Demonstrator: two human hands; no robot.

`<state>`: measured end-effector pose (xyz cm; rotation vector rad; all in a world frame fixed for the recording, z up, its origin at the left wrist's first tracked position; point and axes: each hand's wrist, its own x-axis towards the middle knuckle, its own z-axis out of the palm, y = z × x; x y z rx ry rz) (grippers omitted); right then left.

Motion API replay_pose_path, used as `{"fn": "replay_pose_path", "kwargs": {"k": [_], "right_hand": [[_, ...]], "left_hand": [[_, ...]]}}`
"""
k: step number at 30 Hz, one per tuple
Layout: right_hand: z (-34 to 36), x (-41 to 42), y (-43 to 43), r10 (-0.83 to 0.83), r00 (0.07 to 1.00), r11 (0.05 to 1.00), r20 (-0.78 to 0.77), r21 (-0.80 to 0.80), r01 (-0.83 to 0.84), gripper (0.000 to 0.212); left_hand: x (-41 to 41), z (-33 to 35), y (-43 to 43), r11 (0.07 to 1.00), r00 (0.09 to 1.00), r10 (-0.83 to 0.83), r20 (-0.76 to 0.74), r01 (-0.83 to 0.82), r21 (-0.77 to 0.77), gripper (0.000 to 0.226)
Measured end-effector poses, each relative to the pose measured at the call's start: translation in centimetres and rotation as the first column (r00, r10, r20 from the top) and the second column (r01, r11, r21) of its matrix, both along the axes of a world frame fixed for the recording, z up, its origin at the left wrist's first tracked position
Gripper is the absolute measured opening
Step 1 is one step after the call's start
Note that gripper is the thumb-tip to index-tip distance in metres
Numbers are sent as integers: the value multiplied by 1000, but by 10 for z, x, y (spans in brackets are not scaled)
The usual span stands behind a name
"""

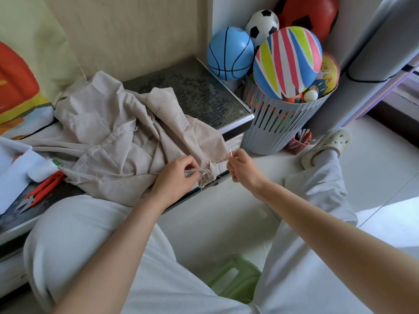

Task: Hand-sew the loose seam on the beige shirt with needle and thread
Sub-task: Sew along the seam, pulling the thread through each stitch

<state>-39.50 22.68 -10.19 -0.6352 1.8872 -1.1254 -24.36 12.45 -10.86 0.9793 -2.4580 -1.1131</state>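
Two pinch grips: left hand (177, 176) on one beige shirt (113, 141), right hand (241, 169) on one needle (230, 152).

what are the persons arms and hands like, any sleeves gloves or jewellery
Both forearms are bare to the frame edge, no sleeve in view. The left hand and right hand are ungloved; no ring, watch or bracelet shows.

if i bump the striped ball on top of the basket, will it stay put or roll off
Probably rolls off: the striped ball sits mostly above the rim of the basket. It looks like a light inflated toy, so a small push would likely move it.
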Motion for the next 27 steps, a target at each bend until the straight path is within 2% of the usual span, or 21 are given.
{"fn": "replay_pose_path", "kwargs": {"k": [3,5,7,9,11,13,17,21,27], "right_hand": [[-20,-2,15,219,932,942,-288,310,-126,20],[-33,-3,28,270,912,901,-307,414,-127,24],[-40,-4,35,232,931,890,-282,448,-85,22],[-43,-5,37,151,946,913,-286,407,-23,14],[-38,-5,34,42,948,955,-315,292,55,4],[-26,-2,29,-21,952,982,-304,171,76,4],[-3,14,16,76,964,997,-254,28,-71,15],[4,28,9,206,961,978,-186,8,-209,18],[-2,20,10,146,961,989,-235,59,-135,18]], "left_hand": [[0,2,1,998,1000,-17,-23,19,55,7],[-1,4,5,994,998,-43,-46,47,96,5],[-2,7,7,988,997,-54,-54,62,144,6],[-3,8,7,983,997,-56,-58,65,169,8],[-3,7,7,981,996,-52,-66,63,182,9],[-3,6,6,979,996,-52,-68,65,192,11],[-4,6,6,980,996,-52,-72,64,186,22],[-3,6,6,984,997,-43,-71,55,170,24],[-2,5,5,986,997,-40,-64,49,158,9]]}}
